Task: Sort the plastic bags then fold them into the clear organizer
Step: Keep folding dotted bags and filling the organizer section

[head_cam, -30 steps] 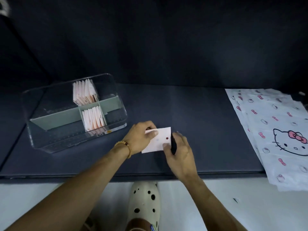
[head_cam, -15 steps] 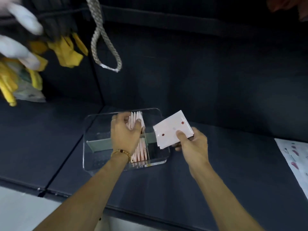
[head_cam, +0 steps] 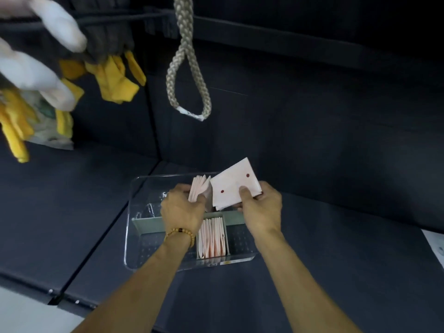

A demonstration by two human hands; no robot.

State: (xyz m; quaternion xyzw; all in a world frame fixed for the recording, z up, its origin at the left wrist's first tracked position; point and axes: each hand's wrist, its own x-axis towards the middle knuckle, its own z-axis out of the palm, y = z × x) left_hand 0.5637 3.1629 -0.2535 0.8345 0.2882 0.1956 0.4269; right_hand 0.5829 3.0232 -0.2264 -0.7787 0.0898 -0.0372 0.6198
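The clear organizer (head_cam: pixel 144 236) sits on the dark surface, split by grey-green dividers. Its near middle slot holds a row of folded pink-white bags (head_cam: pixel 212 239) standing on edge. In the far compartment, my left hand (head_cam: pixel 183 207) grips another stack of folded bags (head_cam: pixel 198 189) and presses them leftward. My right hand (head_cam: pixel 260 205) pinches a folded white bag with red dots (head_cam: pixel 234 185), tilted, just above the far compartment and right of that stack.
A braided rope loop (head_cam: pixel 187 75) hangs above the organizer. Yellow and white gloves (head_cam: pixel 113 78) dangle at upper left. The corner of the flat printed bags (head_cam: pixel 434 243) shows at the right edge. A seam (head_cam: pixel 103 239) splits the dark surface left of the organizer.
The folded bag left the table in my right hand and now sits over the organizer's far compartment. My left hand went to the standing stack. The view swung left and closer.
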